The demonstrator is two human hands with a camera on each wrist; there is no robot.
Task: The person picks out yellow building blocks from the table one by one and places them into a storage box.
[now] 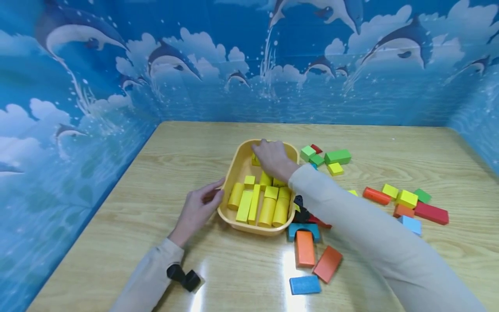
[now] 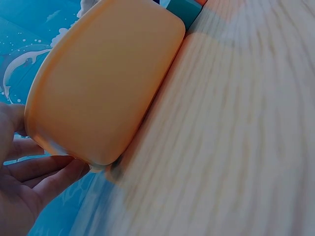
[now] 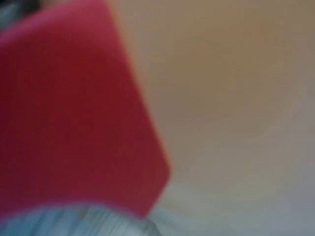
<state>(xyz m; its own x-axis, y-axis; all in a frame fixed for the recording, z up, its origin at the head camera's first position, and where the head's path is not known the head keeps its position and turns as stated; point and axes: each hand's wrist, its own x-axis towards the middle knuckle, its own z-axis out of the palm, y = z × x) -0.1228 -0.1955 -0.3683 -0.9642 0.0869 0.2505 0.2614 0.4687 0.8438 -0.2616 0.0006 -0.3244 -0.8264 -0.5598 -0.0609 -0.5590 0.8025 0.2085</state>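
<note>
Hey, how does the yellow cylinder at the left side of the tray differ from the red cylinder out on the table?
Colour: the yellow cylinder is yellow, the red cylinder red.
Place: the yellow cylinder is inside the tray; the red cylinder is on the table.
Direction: the yellow cylinder lies roughly lengthwise in the head view, the red cylinder more crosswise.
Both appear to lie on their sides.
</note>
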